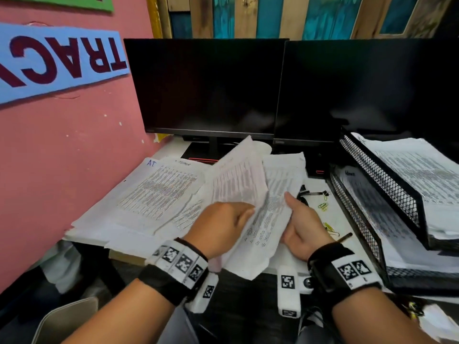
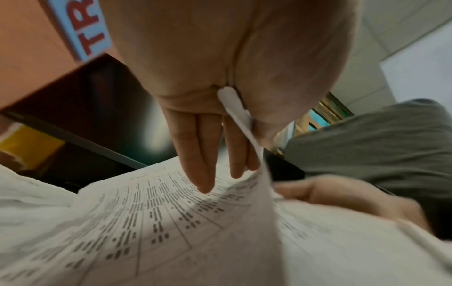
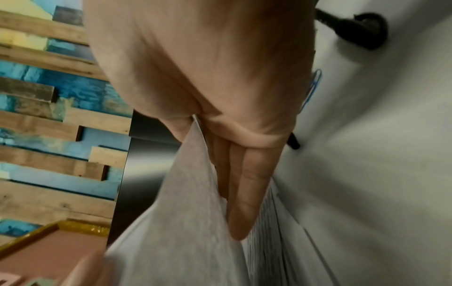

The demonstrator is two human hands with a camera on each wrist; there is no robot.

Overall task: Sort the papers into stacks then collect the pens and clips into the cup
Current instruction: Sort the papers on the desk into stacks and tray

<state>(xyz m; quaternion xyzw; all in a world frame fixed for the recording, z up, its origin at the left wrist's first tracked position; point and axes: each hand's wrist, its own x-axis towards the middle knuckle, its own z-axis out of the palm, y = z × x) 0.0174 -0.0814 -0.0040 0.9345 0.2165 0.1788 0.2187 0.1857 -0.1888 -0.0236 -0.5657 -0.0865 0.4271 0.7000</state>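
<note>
Over the desk's front edge I hold a sheaf of printed papers (image 1: 263, 219) in both hands. My left hand (image 1: 236, 218) pinches a raised sheet (image 2: 171, 222) between thumb and fingers (image 2: 205, 164). My right hand (image 1: 298, 219) grips the sheaf's right edge (image 3: 186, 212), thumb on top and fingers (image 3: 244, 193) underneath. More printed sheets (image 1: 154, 194) lie spread on the left of the desk. To the right of my right hand lie a black pen (image 1: 313, 193), yellow-green paper clips (image 1: 323, 206) and a brown pen (image 1: 345, 237). A blue clip (image 3: 314, 85) shows in the right wrist view.
Two dark monitors (image 1: 211, 90) stand along the back of the desk. A black two-tier mesh tray (image 1: 387, 184) filled with papers takes up the right side. A pink wall (image 1: 62, 157) borders the desk on the left.
</note>
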